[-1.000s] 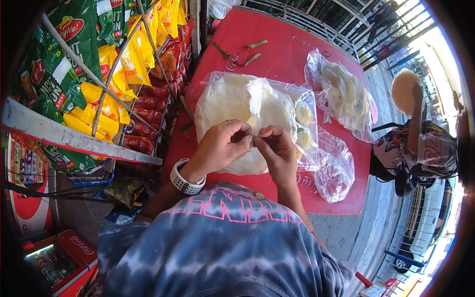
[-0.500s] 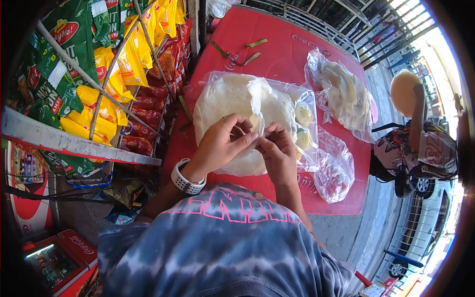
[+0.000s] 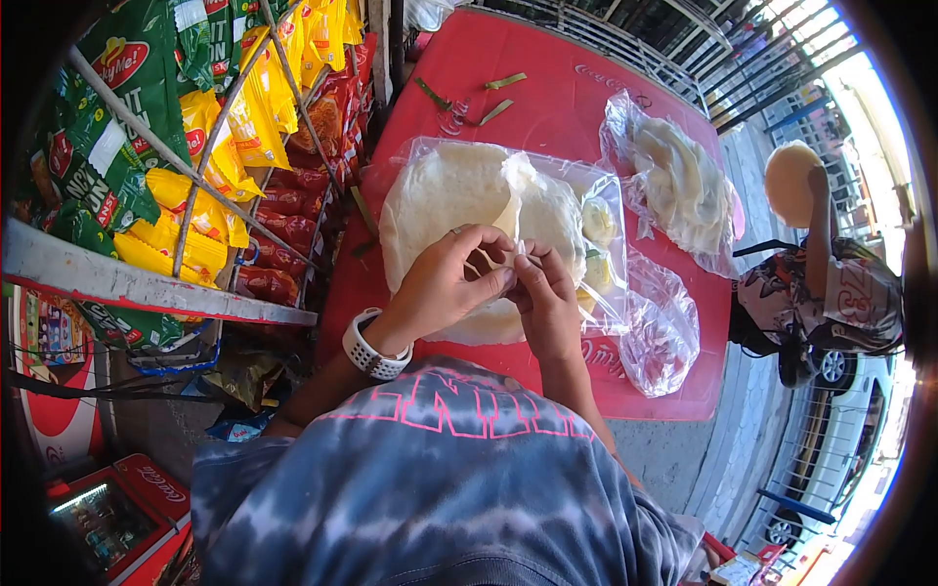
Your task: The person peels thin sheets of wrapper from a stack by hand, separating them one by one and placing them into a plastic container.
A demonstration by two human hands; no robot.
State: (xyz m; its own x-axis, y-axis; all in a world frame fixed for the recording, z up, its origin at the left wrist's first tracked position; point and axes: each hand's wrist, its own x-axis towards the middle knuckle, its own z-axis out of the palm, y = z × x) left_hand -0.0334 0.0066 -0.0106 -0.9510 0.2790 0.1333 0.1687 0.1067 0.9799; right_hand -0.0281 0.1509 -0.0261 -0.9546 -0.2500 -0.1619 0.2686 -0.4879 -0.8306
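A stack of thin, pale round wrappers (image 3: 435,200) lies on clear plastic (image 3: 614,314) in front of me. One thin wrapper sheet (image 3: 515,191) is partly lifted, with a fold standing up near the middle of the stack. My left hand (image 3: 451,281), above the stack's near side, pinches the lower edge of that sheet with thumb and forefinger. My right hand (image 3: 545,301) meets it there, fingertips closed on the same edge. The fingers partly hide the pinched edge. Pale green-and-white pieces (image 3: 598,225) show under plastic just right of the stack.
The red table (image 3: 547,73) also bears a plastic bag of pale wrappers (image 3: 681,174), a crumpled clear bag (image 3: 660,327) and green strips (image 3: 496,111). Hanging snack packs (image 3: 210,146) and a metal rail (image 3: 156,283) stand at left. A person (image 3: 821,283) holds a round fan-like thing at right.
The lifted sheet's fold has shifted slightly right and looks more drawn out towards my fingertips. Both hands stay together over the stack, with only small finger movements.
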